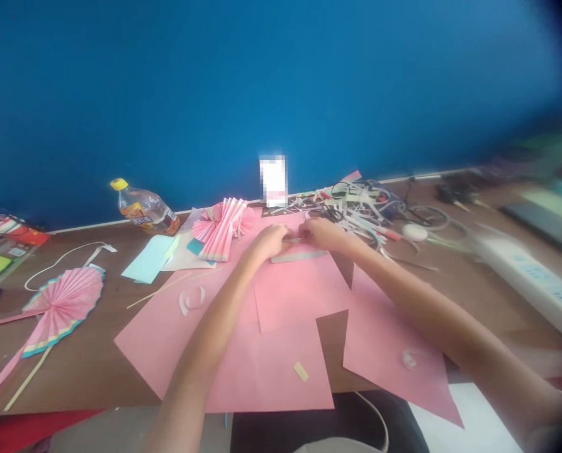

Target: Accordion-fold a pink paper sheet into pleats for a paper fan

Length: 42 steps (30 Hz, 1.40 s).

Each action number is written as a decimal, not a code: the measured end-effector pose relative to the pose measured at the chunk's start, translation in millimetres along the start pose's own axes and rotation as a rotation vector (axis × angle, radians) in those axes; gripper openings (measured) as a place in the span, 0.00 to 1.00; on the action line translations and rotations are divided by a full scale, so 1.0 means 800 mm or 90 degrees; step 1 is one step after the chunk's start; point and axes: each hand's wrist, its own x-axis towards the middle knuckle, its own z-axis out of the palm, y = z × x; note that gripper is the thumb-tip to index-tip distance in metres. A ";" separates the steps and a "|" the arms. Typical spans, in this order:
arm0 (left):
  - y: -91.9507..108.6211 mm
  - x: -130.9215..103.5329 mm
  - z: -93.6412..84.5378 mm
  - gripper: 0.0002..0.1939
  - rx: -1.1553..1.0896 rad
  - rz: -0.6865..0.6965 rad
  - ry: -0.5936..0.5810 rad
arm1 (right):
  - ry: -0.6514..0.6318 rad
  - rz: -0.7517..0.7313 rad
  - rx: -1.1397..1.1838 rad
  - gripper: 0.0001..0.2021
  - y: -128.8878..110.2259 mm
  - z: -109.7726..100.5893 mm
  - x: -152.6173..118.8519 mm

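Observation:
Both hands meet near the far edge of a pink paper sheet [294,296] that lies over other pink sheets. My left hand [277,239] has its fingers curled together. Beside it, my right hand [319,230] is closed in a pinch. A small pale bit shows between the fingertips, too blurred to name. Just below the hands, a pale strip [299,256] lies across the sheet. To the left is a pleated pink paper fan [224,229]. Behind my right hand spreads a tangled heap of paper strips [363,204].
A plastic bottle with a yellow cap [146,207] leans near the blue wall [281,82]. A finished-looking round fan [68,302] and light blue paper [151,258] lie left. A white power strip [535,277] sits right. A bright, pixelated upright rectangle [274,181] stands at the back.

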 end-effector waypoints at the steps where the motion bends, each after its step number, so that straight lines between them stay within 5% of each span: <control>1: 0.001 0.000 0.000 0.13 -0.002 -0.002 0.000 | 0.006 0.002 0.005 0.10 -0.001 0.001 0.000; 17: -0.006 0.005 0.019 0.09 -0.070 -0.011 0.088 | 0.036 0.028 0.000 0.11 -0.002 0.013 0.004; 29: -0.039 0.005 0.008 0.23 -0.201 -0.014 -0.039 | -0.045 0.097 0.047 0.12 -0.005 -0.020 -0.005; 42: -0.048 0.004 0.008 0.24 -0.176 -0.068 -0.065 | -0.058 0.103 0.049 0.12 0.027 -0.014 0.002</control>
